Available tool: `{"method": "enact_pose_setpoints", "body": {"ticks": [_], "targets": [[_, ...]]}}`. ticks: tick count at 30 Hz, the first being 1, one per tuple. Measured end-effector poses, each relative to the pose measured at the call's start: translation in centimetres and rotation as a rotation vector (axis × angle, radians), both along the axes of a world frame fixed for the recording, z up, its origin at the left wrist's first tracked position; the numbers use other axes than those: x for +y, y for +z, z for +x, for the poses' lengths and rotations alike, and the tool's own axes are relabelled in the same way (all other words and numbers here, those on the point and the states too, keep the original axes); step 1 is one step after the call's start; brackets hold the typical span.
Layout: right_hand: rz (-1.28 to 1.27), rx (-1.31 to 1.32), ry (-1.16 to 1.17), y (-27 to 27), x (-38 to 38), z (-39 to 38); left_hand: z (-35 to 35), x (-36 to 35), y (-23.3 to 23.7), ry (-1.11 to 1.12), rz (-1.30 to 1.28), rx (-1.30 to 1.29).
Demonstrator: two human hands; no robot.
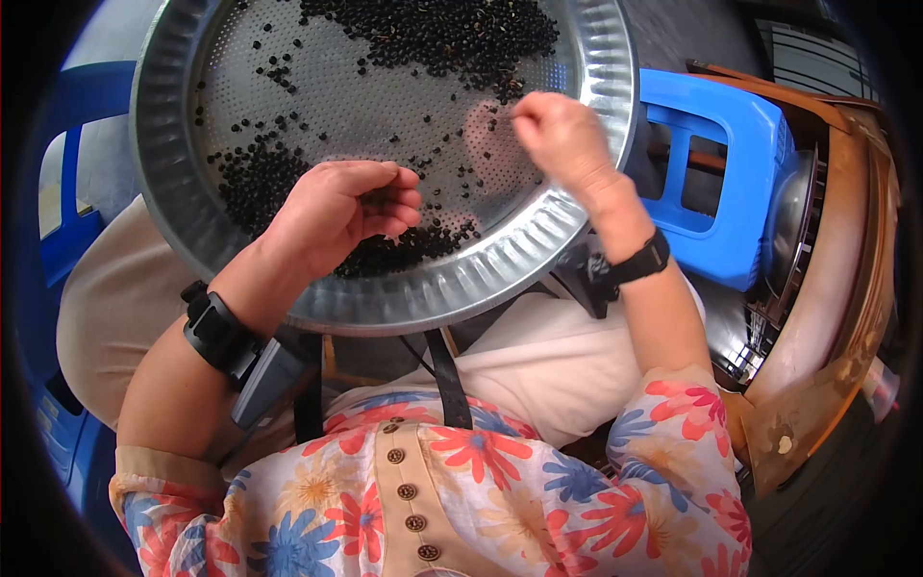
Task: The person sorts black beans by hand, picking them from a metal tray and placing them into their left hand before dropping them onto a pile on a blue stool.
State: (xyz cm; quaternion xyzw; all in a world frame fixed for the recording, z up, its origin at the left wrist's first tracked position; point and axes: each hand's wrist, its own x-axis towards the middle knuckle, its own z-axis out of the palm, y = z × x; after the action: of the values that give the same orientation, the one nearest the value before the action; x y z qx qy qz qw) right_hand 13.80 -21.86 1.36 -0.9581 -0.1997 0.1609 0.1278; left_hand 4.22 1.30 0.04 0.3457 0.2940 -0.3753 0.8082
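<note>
A round metal sieve pan [385,313] with a ribbed rim and perforated bottom rests over my lap. Black beans [437,34] lie heaped at its far side, with another pile [258,183] at the near left and loose ones scattered between. Over the near pile, my left hand [336,207] is curled closed, palm inward; dark beans seem to show in its hollow. To the right, my right hand [562,139] hovers above the perforated bottom near the rim. Its fingers are pinched together and slightly blurred, and whatever is between them is hidden.
A blue plastic stool [716,173] stands right of the pan, beside a wooden furniture edge [836,260] and metal ware [793,207]. Another blue plastic seat [87,96] is at the left. Black devices are strapped on both wrists.
</note>
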Motion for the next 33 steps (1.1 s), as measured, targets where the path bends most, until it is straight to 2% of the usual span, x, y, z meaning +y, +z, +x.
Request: {"method": "enact_pose_setpoints", "body": {"ticks": [1, 14, 16, 18, 20, 21, 23, 25, 29, 33], "targets": [[-0.086, 0.011, -0.098, 0.7, -0.2, 0.7, 0.0, 0.0, 0.0, -0.004, 0.000, 0.000], [-0.110, -0.020, -0.055, -0.7, -0.1, 0.6, 0.0, 0.0, 0.2, -0.011, 0.009, -0.007], [0.068, 0.020, -0.070, -0.1, 1.0, 0.1, 0.0, 0.1, 0.1, 0.004, 0.021, 0.001], [0.222, 0.068, 0.023, 1.1, 3.1, -1.3, -0.1, 0.2, 0.0, 0.022, 0.032, 0.023], [0.436, -0.071, 0.230, 0.8, 5.3, -3.8, -0.1, 0.0, 0.0, 0.027, 0.039, 0.040], [0.386, -0.049, 0.353, 1.3, 6.2, -5.0, -0.1, -0.3, 0.1, 0.088, 0.023, 0.057], [0.348, -0.021, 0.450, 1.1, 6.4, -6.2, -0.1, -0.7, -0.5, 0.147, 0.000, 0.067], [0.339, -0.071, 0.387, 1.3, 5.9, -5.2, -0.2, 0.0, -0.9, 0.079, -0.066, 0.019], [0.323, -0.132, 0.177, 0.5, 4.1, -2.5, 0.8, 1.0, -0.3, 0.145, -0.003, -0.017], [0.176, -0.187, 0.193, -1.5, 3.9, -2.6, 2.2, 2.9, 0.3, 0.220, 0.004, -0.118]]}}
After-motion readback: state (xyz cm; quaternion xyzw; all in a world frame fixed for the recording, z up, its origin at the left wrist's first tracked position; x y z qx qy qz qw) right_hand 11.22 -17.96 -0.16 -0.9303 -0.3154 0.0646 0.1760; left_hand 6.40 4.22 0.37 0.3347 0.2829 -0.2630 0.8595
